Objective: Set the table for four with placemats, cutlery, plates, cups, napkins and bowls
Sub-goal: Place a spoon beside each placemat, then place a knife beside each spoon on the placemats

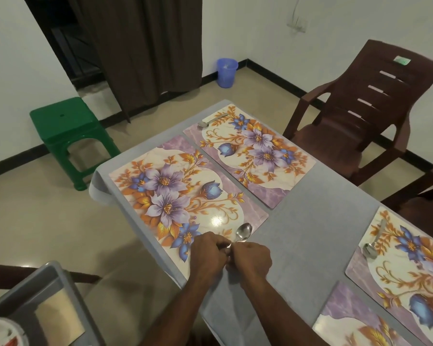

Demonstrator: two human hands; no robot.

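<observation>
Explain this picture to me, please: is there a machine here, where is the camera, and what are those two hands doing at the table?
There is no machine. A person wears one wide-angle camera on the head, looking down at their own hands. The table has a grey cloth and four flowered placemats; the nearest-left placemat is being worked on. The left hand and right hand meet at its near corner, fingers curled round the handle of a spoon whose bowl points away. Spoons already lie on the far placemat and the right-hand one. Around stand a brown chair, a green stool and a blue bin.
</observation>
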